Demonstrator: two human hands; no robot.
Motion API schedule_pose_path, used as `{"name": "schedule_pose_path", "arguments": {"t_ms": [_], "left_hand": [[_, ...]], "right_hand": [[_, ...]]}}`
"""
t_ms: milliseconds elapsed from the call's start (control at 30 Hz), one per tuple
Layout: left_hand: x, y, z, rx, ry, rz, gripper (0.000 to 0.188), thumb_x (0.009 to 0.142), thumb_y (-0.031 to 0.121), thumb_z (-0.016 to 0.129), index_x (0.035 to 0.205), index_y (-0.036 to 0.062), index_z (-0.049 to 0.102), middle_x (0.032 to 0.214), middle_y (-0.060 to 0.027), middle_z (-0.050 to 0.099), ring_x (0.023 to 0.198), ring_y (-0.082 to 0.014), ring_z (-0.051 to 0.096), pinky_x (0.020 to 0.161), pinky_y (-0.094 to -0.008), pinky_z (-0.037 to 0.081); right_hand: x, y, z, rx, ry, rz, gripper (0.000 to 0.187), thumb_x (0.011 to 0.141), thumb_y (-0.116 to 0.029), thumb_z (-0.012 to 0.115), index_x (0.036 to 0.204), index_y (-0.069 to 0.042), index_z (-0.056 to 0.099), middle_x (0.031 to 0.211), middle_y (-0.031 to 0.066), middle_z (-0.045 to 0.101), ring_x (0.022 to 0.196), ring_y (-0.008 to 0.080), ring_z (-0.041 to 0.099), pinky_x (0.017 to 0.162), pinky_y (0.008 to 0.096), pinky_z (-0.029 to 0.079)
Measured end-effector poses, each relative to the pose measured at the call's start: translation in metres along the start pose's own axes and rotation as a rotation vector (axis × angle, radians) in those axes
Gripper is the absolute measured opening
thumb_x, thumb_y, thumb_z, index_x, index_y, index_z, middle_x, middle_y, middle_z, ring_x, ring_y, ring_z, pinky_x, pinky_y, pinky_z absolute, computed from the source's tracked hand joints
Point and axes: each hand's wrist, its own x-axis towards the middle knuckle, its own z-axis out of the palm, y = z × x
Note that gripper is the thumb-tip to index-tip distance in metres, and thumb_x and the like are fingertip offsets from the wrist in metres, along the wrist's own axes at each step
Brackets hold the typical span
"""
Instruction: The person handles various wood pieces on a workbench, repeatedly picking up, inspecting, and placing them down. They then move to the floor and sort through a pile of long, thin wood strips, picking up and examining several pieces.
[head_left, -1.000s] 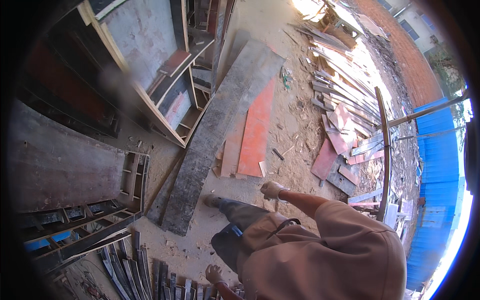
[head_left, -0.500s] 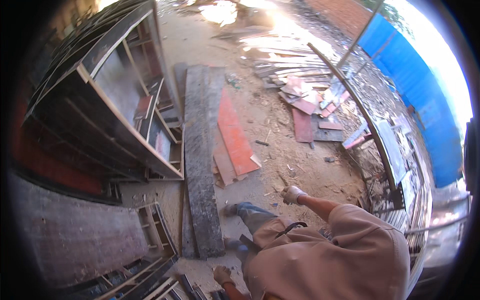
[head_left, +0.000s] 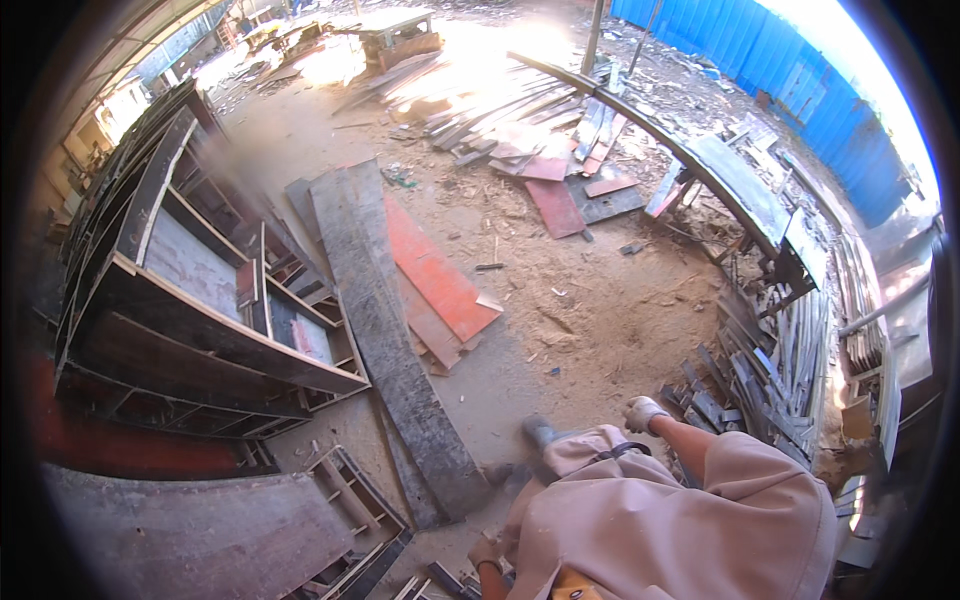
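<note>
My right hand [head_left: 645,414], in a pale work glove, hangs out in front of my body with its fingers curled in and nothing visible in them. Low beside my other hip, my left hand [head_left: 486,551] hangs down; its fingers are too small and turned away to make out. Neither hand touches any of the boards. Closest to my feet lies a long dark board [head_left: 395,340] on the ground. Beside it is an orange-red panel [head_left: 435,270] on top of a brownish one.
Tall wooden frames with panels [head_left: 230,345] stand on the left, and a large board-faced frame [head_left: 200,530] lies nearer. Offcuts [head_left: 555,205] and strips are heaped ahead. Stacked strips [head_left: 760,385] and a long curved beam [head_left: 690,160] are on the right, before a blue fence [head_left: 800,90].
My view has swung and now takes in more of the yard ahead. I have stepped along beside the long board. Both hands still hang with nothing visibly picked up.
</note>
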Motion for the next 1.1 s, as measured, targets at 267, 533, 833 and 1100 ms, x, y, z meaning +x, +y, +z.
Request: {"name": "schedule_pose_path", "arguments": {"t_ms": [267, 533, 833, 1100], "left_hand": [[0.014, 0.036, -0.098, -1.517, 0.215, -0.269, 0.025, 0.098, 0.019, 0.058, 0.115, 0.0041, 0.067, 0.079, -0.0133, 0.071, 0.053, -0.0216, 0.064, 0.044, -0.0364, 0.052], [0.005, 0.081, -0.124, -1.334, 0.387, -0.223, 0.023, 0.094, 0.023, 0.064, 0.109, 0.0086, 0.073, 0.073, -0.0109, 0.067, 0.050, -0.0184, 0.060, 0.046, -0.0359, 0.051], [0.003, 0.189, -0.102, -0.182, 0.146, -0.063, 0.032, 0.089, 0.032, 0.067, 0.110, 0.0085, 0.074, 0.094, -0.0166, 0.072, 0.084, -0.0291, 0.069, 0.075, -0.0402, 0.056], [0.130, 0.285, -0.248, -0.141, 0.150, 0.177, 0.038, 0.089, 0.037, 0.065, 0.110, 0.0078, 0.075, 0.111, -0.0181, 0.073, 0.110, -0.0356, 0.069, 0.092, -0.0445, 0.054]], "right_hand": [[-0.005, 0.020, 0.000, 0.051, -0.105, 0.079, 0.025, 0.096, -0.018, 0.054, 0.098, -0.001, 0.072, 0.078, 0.0136, 0.073, 0.064, 0.0219, 0.069, 0.058, 0.0381, 0.054], [0.068, 0.016, -0.033, 0.106, -0.150, 0.001, 0.027, 0.088, -0.011, 0.062, 0.110, -0.001, 0.074, 0.087, 0.0135, 0.076, 0.069, 0.0233, 0.072, 0.063, 0.0370, 0.057], [0.157, -0.029, -0.127, 0.474, -0.070, -0.031, 0.033, 0.083, -0.005, 0.066, 0.115, 0.001, 0.070, 0.091, 0.0141, 0.075, 0.073, 0.0206, 0.071, 0.066, 0.0331, 0.057], [0.249, -0.042, -0.193, 0.841, 0.047, 0.013, 0.030, 0.095, -0.009, 0.052, 0.120, 0.001, 0.065, 0.084, 0.0162, 0.073, 0.063, 0.0205, 0.067, 0.057, 0.0348, 0.054]]}}
